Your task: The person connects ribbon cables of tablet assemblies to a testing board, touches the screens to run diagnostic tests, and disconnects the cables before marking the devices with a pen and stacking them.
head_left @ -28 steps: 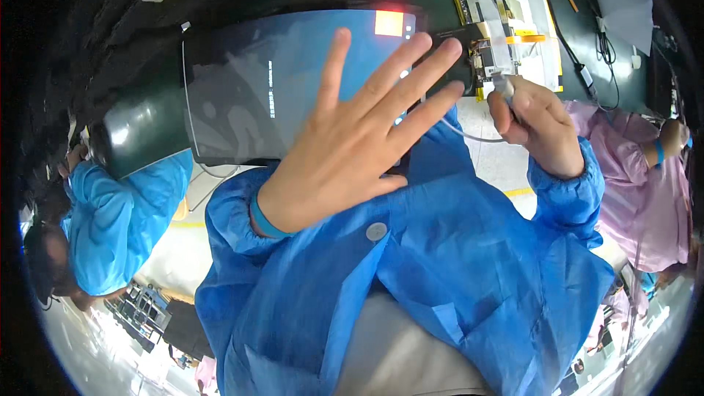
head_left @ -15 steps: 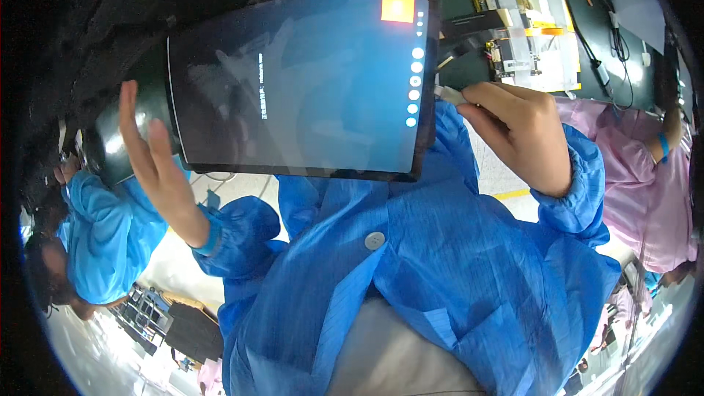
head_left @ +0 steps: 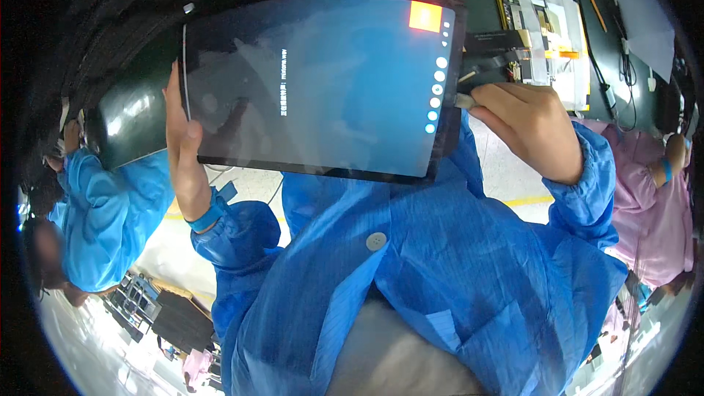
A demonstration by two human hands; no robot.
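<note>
A large tablet [head_left: 323, 88] with a lit blue-to-dark screen stands tilted in front of me. It shows an orange square at one corner and a column of round icons along its right side. My left hand [head_left: 187, 154] grips the tablet's left edge, thumb at the front bezel and fingers along the side, partly hidden behind it. At the right edge, my right hand [head_left: 524, 121] pinches a small pale plug [head_left: 463, 102] between thumb and fingertips. The plug's tip meets the tablet's side; whether it is seated I cannot tell.
Right of the tablet, a dark strap-like part [head_left: 493, 44] lies beside taped circuit boards with yellow edges [head_left: 546, 51] on the dark green bench [head_left: 136, 125]. Black cables [head_left: 623, 77] lie farther right. A person in light blue [head_left: 114, 213] is at left, another in pink [head_left: 645, 191] at right.
My left hand has come from beside the tablet, fingers outstretched, onto its left edge. The tablet appears shifted slightly right in view, and my right hand still pinches the plug.
</note>
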